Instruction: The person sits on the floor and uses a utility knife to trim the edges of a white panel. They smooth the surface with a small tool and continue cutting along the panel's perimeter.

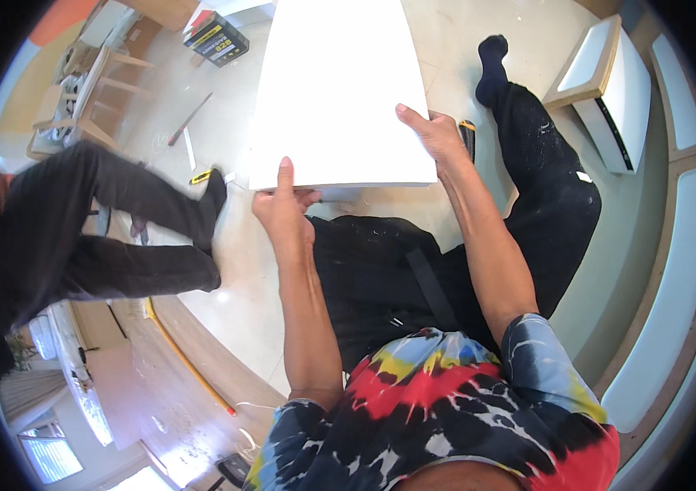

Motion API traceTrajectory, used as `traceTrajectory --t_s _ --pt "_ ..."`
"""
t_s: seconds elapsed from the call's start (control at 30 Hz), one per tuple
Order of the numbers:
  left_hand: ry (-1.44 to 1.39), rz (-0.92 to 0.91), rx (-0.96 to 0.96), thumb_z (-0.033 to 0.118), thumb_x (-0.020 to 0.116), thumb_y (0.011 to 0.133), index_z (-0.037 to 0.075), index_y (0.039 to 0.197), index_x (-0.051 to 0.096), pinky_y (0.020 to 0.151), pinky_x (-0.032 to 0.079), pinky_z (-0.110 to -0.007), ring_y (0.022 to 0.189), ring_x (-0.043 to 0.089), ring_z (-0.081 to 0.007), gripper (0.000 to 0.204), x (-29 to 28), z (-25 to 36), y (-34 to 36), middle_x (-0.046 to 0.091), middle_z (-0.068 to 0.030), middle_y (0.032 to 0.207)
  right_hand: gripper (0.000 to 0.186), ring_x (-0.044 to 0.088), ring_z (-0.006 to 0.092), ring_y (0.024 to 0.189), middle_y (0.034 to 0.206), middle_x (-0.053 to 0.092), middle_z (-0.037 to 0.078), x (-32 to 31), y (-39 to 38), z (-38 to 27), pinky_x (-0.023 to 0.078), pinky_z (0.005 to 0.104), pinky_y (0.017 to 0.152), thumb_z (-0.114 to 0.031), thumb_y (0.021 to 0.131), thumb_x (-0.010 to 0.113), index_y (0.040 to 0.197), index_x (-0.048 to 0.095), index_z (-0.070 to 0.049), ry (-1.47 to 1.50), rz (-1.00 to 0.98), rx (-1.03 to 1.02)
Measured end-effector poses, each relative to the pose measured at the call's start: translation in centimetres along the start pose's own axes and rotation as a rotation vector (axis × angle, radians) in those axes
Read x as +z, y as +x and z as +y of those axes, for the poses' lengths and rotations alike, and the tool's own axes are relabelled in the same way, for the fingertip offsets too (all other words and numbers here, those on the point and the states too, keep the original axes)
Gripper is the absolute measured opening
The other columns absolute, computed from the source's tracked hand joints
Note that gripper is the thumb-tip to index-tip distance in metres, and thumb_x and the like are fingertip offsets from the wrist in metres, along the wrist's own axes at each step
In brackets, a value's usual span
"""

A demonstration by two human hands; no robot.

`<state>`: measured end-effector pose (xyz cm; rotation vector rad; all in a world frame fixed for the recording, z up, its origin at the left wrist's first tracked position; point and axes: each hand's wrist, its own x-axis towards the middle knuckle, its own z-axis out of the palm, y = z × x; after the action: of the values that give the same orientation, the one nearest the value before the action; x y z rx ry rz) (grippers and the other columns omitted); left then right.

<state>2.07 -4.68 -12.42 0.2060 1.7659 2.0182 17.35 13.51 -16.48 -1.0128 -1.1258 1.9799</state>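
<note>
A wide white board stretches away from me over the floor, its near edge just beyond my lap. My left hand grips its near left corner, thumb on top and fingers curled under the edge. On the right edge, my right hand is closed on the board with its thumb on the top face; its other fingers are mostly hidden. Close to my right wrist lies a black and orange tool handle, partly hidden, so its kind cannot be told.
Another person's dark-trousered legs are at left, near a yellow utility knife. A black and yellow box stands beyond. At right are a white panel piece with wooden edging and a curved light-blue panel. A yellow-handled broom lies lower left.
</note>
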Motion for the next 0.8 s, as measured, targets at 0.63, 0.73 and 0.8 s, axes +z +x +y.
traceTrajectory --t_s 0.63,0.73,0.8 --pt "0.011 -0.012 -0.128 0.037 0.067 0.101 -0.009 0.134 0.048 0.066 0.059 -0.03 0.079 0.071 -0.0215 0.059 -10.1 -3.0 -1.2 0.069 -0.018 0.107 0.06 0.047 0.049 0.134 0.144 0.054 0.021 9.2 -12.9 3.2 0.035 0.0609 0.113 -0.028 0.093 0.071 0.141 0.051 0.003 -1.622 -0.155 -0.963" --pt "-0.071 0.066 -0.098 0.034 0.062 0.104 -0.01 0.144 0.04 0.075 0.06 -0.033 0.094 0.071 -0.0253 0.063 -11.4 -3.6 -2.6 0.065 -0.0232 0.119 0.061 0.048 0.0478 0.134 0.144 0.055 0.02 10.3 -12.1 3.8 0.036 0.0586 0.113 -0.031 0.092 0.072 0.14 0.053 0.001 -1.636 -0.157 -1.053" --pt "-0.115 0.05 -0.082 0.031 0.059 0.105 -0.012 0.149 0.034 0.086 0.059 -0.036 0.111 0.067 -0.0284 0.066 -10.7 -3.2 -3.8 0.061 -0.0278 0.128 0.055 0.052 0.0442 0.132 0.141 0.058 0.021 10.6 -12.2 3.4 0.04 0.0537 0.112 -0.03 0.093 0.073 0.137 0.058 -0.001 -1.441 -0.213 -0.993"
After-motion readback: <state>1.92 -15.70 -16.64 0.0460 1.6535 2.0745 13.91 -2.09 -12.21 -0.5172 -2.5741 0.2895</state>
